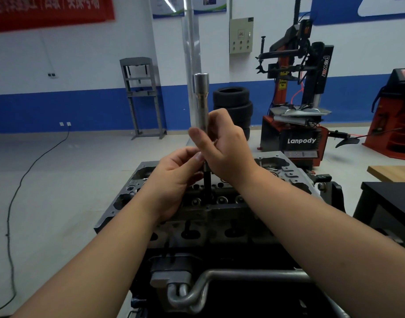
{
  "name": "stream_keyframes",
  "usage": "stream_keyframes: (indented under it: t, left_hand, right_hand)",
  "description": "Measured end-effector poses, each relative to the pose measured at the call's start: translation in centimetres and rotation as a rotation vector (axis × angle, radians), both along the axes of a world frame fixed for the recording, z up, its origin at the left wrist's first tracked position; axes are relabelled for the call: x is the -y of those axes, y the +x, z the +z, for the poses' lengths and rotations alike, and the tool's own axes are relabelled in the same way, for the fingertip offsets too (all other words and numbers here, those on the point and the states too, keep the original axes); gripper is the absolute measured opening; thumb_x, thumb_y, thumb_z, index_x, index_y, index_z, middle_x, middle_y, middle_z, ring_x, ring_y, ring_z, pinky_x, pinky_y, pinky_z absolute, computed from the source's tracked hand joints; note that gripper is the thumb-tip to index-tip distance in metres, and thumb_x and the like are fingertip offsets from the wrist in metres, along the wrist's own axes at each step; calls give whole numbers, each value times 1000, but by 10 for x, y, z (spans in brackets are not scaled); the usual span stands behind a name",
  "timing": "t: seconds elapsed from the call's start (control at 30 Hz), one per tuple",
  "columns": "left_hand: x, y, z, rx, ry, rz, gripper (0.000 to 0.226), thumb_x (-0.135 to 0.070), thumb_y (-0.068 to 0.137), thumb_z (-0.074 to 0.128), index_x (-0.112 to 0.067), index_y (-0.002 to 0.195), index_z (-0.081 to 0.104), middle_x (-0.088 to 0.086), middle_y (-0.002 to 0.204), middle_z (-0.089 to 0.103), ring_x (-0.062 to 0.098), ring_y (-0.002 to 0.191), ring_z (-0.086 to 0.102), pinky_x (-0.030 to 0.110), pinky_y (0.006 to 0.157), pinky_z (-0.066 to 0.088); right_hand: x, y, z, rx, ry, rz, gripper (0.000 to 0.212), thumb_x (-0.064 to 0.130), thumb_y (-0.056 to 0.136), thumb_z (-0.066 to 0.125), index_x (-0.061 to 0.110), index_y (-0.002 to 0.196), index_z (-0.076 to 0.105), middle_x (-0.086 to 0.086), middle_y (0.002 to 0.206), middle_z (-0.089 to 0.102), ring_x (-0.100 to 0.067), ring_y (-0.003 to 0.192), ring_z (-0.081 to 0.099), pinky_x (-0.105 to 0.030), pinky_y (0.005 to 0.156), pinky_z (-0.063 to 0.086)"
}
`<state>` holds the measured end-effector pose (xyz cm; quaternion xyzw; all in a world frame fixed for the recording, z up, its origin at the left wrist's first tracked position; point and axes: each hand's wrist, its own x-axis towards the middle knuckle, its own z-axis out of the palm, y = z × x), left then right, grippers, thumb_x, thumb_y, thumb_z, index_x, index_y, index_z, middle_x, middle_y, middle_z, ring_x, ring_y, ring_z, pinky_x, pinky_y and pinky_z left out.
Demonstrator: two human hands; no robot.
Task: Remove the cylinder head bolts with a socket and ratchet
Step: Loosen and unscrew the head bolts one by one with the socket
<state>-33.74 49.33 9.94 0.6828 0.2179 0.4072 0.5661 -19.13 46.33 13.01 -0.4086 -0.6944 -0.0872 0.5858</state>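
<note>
Above cylinder head (286,173): both hands (229,143) grip upright socket (202,99).

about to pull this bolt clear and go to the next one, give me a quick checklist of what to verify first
1. Right hand grips the long silver extension socket: ok.
2. Left hand pinches the dark bolt shank below it: ok.
3. Tool stands upright over the grey aluminium cylinder head: ok.
4. Bolt fully out of its hole: cannot tell.
5. Ratchet fitted on the top end: not ok, none visible.
</note>
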Motion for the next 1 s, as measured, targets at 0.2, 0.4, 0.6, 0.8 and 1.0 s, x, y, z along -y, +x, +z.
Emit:
stream_keyframes:
  t: [0.2, 0.4, 0.6, 0.8, 1.0]
  left_hand:
    - [0, 2, 3, -21, -39, -43, 33, -37, 100, 50, -24, 125, 67, 0, 118, 76, 14, 113, 70, 39, 100, 49]
    - [4, -1, 3, -9, -8, -18, 35, -39, 88, 61, -22, 117, 71, 2, 110, 77, 17, 106, 72, 41, 98, 52]
    - [4, 1, 3, -4, -5, 8, 41, -44, 84, 63, -19, 116, 70, 1, 109, 77, 17, 106, 71, 47, 104, 50]
    - [3, 1, 3, -35, 7, -36, 36, -39, 95, 53, -23, 124, 68, 1, 114, 76, 16, 110, 71, 38, 99, 50]
    - [3, 1, 3, -17, 28, 39, 43, -47, 81, 67, -22, 116, 68, 0, 108, 77, 18, 105, 72, 51, 106, 50]
  right_hand:
    - [-2, 1, 0, -38, -59, 2, 26, 25, 105, 40, 8, 94, 55, -6, 76, 65, -16, 66, 63, -38, 62, 53]
    - [-1, 1, 0, -3, -39, 35, 28, 36, 102, 46, 9, 101, 53, -3, 70, 61, -11, 61, 60, -31, 58, 52]
    - [-3, -1, -1, -25, 6, 9, 27, 31, 103, 46, 8, 91, 52, 0, 66, 60, -9, 59, 61, -31, 56, 51]
    - [-3, 1, 0, -28, -33, 33, 37, 34, 103, 36, 4, 96, 58, -4, 75, 63, -15, 66, 62, -40, 62, 52]
    - [-3, -1, 1, -65, -7, 38, 35, 40, 98, 49, 7, 91, 55, -9, 70, 61, -14, 60, 59, -34, 58, 51]
